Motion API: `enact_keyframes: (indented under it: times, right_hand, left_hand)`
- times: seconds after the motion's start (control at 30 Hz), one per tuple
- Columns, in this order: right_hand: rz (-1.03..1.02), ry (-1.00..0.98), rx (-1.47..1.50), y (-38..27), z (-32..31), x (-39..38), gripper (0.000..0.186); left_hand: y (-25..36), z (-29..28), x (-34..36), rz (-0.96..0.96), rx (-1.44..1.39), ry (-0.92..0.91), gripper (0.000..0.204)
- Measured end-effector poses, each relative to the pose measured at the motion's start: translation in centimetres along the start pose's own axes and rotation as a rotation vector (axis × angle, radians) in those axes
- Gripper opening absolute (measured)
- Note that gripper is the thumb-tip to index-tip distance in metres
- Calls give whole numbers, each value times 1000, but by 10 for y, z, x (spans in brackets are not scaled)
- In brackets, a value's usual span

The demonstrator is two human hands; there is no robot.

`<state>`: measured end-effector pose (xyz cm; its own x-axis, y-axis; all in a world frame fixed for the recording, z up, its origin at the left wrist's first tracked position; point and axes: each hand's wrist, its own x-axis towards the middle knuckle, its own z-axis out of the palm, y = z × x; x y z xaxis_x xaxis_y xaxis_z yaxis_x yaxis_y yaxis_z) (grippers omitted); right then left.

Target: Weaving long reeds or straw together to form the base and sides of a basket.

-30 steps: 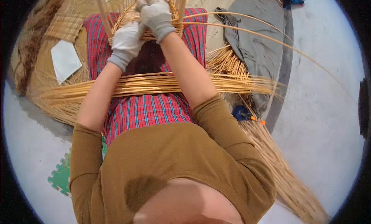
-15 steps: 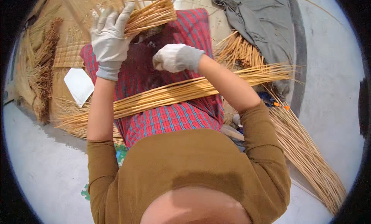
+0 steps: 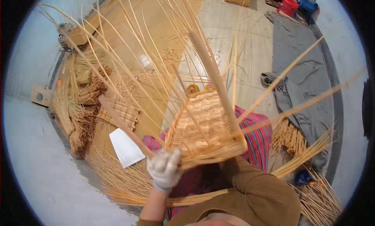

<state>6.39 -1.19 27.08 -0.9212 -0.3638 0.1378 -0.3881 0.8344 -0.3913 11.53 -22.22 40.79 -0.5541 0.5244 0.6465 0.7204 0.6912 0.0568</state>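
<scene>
A half-woven wicker basket [image 3: 203,120] is tilted up over my lap, its flat woven base facing me. Long loose stakes [image 3: 211,66] stick out of its edges and fan away on several sides. My left hand [image 3: 164,169], in a white glove, has its fingers bent round the basket's near left edge, beside a thick stake. My right forearm, in a brown sleeve [image 3: 250,179], reaches beneath the basket, and the basket hides that hand. Under it lies a red and blue checked cloth [image 3: 256,138].
A bundle of long wicker rods [image 3: 195,198] crosses my lap. Dried stalks [image 3: 80,113] and a white sheet [image 3: 127,148] lie left. On the right are a grey cloth [image 3: 300,66], cut rods [image 3: 289,138] and a tool with orange parts [image 3: 304,179]. A red bucket [image 3: 288,7] stands far off.
The basket has swung up and toward me, with its woven base now in view. My left hand has shifted right and down in the picture; my right hand has gone behind the basket.
</scene>
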Motion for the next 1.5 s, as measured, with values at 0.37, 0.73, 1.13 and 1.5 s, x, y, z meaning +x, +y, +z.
enact_keyframes:
  times: [0.37,0.73,1.13,1.5]
  right_hand:
    - [107,4,370,-142,91,-33,28]
    - [165,77,442,-73,115,-66,29]
    - [-61,215,824,-106,-89,-159,38]
    - [-143,-56,167,-134,-183,-133,48]
  left_hand:
    - [21,9,14,13,-48,-62,41]
    - [53,11,-7,-51,-114,-161,50]
    - [101,-45,-47,-471,-485,-213,29]
    - [72,-50,-36,-958,-1338,-483,17]
